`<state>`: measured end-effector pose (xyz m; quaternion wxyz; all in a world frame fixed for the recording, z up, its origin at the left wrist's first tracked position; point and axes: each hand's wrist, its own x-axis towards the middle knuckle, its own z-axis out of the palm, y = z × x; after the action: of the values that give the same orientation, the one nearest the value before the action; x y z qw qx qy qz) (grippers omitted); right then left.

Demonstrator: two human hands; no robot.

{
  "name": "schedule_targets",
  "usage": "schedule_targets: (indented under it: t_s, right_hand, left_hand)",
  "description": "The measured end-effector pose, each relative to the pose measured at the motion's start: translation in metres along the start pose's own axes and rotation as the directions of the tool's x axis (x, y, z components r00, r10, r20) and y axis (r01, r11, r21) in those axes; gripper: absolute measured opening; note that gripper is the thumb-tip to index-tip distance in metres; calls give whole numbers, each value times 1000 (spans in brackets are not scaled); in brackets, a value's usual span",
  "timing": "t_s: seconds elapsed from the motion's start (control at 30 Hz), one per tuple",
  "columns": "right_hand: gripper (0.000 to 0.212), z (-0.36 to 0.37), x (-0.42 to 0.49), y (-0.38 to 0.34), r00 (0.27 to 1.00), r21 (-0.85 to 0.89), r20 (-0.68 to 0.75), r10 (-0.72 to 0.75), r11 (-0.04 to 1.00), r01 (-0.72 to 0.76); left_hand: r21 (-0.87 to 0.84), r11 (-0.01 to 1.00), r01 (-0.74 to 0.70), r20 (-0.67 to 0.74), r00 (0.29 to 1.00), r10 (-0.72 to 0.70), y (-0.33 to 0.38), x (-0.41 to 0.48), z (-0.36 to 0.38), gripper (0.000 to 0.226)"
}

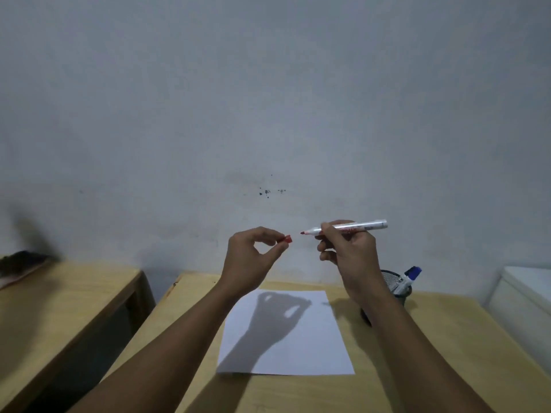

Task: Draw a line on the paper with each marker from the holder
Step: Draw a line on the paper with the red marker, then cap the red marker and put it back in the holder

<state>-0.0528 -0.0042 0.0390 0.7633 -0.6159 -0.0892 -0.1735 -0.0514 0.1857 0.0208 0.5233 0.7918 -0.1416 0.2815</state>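
Note:
My right hand (pixel 347 251) grips a white marker with a red tip (pixel 362 226), held level in the air with its bare tip pointing left. My left hand (pixel 253 257) pinches the red cap (pixel 287 239) between thumb and fingers, a short gap away from the tip. Both hands hover above the table, over a blank white sheet of paper (pixel 298 350) that carries their shadows. A black mesh holder (pixel 396 289) stands to the right of the paper, partly behind my right forearm, with a blue-capped marker (pixel 410 277) leaning in it.
The paper lies on a light wooden table (pixel 432 353) against a grey-white wall. A second wooden table (pixel 59 296) stands to the left across a dark gap, with a dark object (pixel 18 263) on it. A white box-like thing (pixel 527 296) sits at the right edge.

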Motion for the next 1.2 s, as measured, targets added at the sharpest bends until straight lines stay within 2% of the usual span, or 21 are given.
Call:
schedule_targets:
  t_s: [0.1,0.27,0.5,0.6,0.73,0.83,0.87,0.93,0.97,1.0,1.03,1.1,1.2]
  right_hand:
    - [20,-8,-4,-16,999,-36,10,-33,999,34]
    - [20,-18,-8,-28,998,-94,39,-49,994,53]
    - [15,-27,-7,-31,994,-74,109,26,997,-18]
    - [20,-27,-7,-30,993,5,99,66,998,-66]
    - [26,-28,-11,-29,976,177,72,205,961,-214]
    - [26,-32,-13,-31,953,183,-7,302,937,-296]
    - [29,-35,-13,-31,946,152,-80,314,942,-300]
    - [54,-46,-11,-29,918,7,-278,282,956,-292]
    - [70,-53,-11,-29,910,-133,-355,214,952,-276]
    - [77,-61,-11,-27,921,-291,-373,115,928,-233]
    - [73,-68,-11,-27,944,-438,-330,3,885,-156]
    - [51,-80,-10,-30,978,-646,-141,-151,763,25]
    - [38,-91,-6,-42,993,-767,45,-114,633,107]
  left_hand:
    - [-51,999,-20,-5,1000,20,21,1,7,11]
    - [-104,994,-29,38,999,33,38,2,15,6]
    - [-189,982,-3,115,993,25,50,4,22,11]
    - [-140,986,-91,90,990,105,53,6,26,15]
    - [8,947,-321,56,946,320,52,10,35,12]
    - [-18,949,-315,90,945,315,54,16,40,12]
    - [-41,962,-270,92,958,273,55,19,40,12]
    - [-76,977,-199,103,973,206,57,26,40,12]
    - [-88,980,-181,114,975,190,57,28,40,12]
    - [-97,981,-168,128,975,179,59,30,41,12]
    - [-103,983,-154,143,975,168,61,31,42,13]
    - [-114,984,-133,173,973,152,66,32,49,15]
    - [-100,983,-153,219,961,172,76,34,68,16]
